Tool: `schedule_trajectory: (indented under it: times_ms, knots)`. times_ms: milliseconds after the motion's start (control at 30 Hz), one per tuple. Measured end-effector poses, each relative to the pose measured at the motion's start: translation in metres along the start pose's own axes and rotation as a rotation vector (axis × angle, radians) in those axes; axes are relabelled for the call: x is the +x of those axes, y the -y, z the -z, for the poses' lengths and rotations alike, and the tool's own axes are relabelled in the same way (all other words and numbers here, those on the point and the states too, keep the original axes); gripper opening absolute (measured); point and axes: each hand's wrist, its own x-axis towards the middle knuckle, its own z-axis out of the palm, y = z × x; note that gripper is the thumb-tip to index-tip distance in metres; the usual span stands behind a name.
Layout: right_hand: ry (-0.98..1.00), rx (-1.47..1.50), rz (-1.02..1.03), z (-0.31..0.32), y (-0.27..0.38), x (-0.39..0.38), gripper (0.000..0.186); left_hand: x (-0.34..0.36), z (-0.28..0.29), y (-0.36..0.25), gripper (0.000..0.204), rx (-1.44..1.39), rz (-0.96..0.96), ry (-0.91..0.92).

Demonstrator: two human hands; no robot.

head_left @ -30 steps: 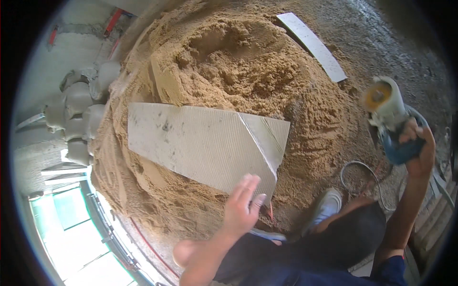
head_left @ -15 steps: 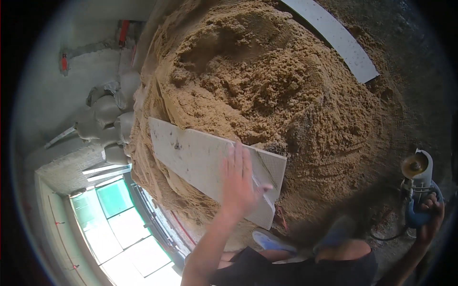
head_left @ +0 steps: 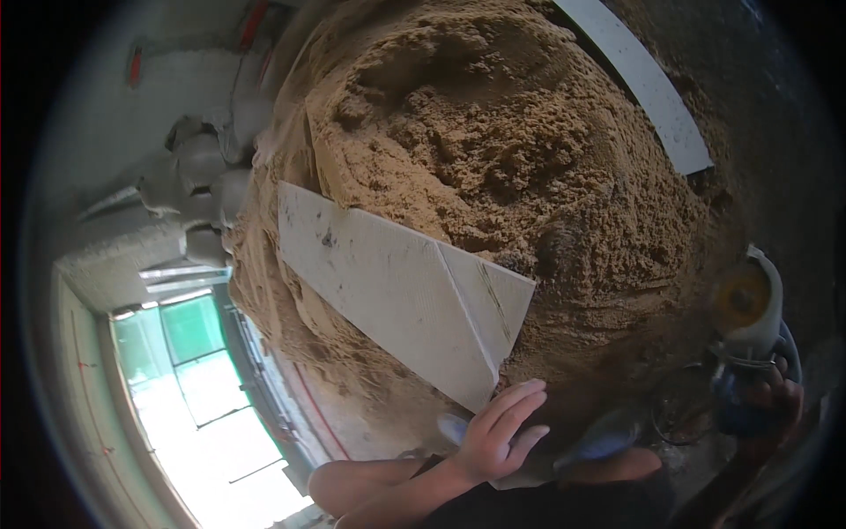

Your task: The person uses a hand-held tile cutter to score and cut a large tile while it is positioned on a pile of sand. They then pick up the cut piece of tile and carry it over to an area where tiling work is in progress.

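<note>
Head | 1 brown heaped sand pile point(head_left: 493, 159) | 1 large pale-grey flat slab point(head_left: 388, 286) on pile's near-left side | 1 narrow whitish flat strip point(head_left: 648, 84) along pile's far-right edge | left hand point(head_left: 500, 436) at pile's near edge, fingers loosely spread, slab contact unclear | right hand point(head_left: 780, 397) wrapped round 1 blue-bodied, white-guarded angle grinder point(head_left: 749, 354), right of pile

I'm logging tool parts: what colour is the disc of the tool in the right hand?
The disc looks yellowish-orange, seen best in the head view.
</note>
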Motion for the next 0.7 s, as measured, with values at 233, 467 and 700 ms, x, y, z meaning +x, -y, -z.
schedule_trajectory:
  times_ms: [233, 467, 700]
  knots:
    - [0.082, -0.193, 0.07, -0.136, -0.067, 0.01, 0.034, 0.03, -0.026, -0.02, 0.012, -0.501, 0.163, -0.046]
    - [0.241, -0.611, 0.028, -0.241, -0.121, 0.01, 0.026, 0.034, -0.014, 0.002, 0.026, -0.377, 0.057, -0.263]
    - [0.433, -0.719, -0.091, -0.272, -0.156, 0.04, 0.021, 0.031, 0.01, 0.027, 0.034, -0.597, 0.448, -0.25]
